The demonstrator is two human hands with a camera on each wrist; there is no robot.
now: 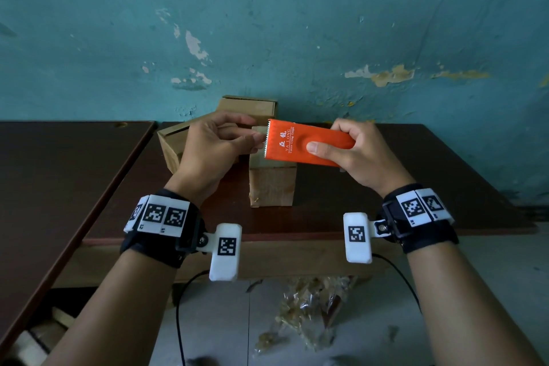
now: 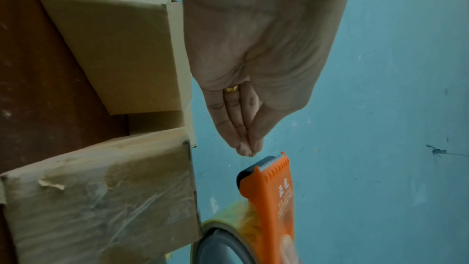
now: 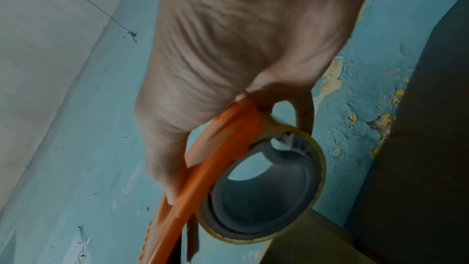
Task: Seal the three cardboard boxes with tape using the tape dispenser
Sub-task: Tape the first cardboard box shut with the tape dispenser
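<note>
My right hand (image 1: 329, 137) grips an orange tape dispenser (image 1: 297, 142) above the table, its serrated blade (image 2: 270, 161) pointing left. A clear tape roll (image 3: 321, 168) sits under it. My left hand (image 1: 257, 131) has thumb and fingertips (image 2: 247, 149) pinched together right at the blade, where the tape end lies; the clear tape itself barely shows. An upright cardboard box (image 1: 271, 184), its side glossy with tape (image 2: 101, 198), stands just below the dispenser. A second box (image 1: 170, 145) lies behind my left hand. The third box (image 1: 249, 105) stands by the wall.
The boxes stand on a dark brown table (image 1: 356, 202) against a peeling teal wall. A second dark table (image 1: 59, 172) adjoins it on the left. Crumpled plastic wrap (image 1: 312, 306) lies on the floor below the front edge, and cables hang from my wrists.
</note>
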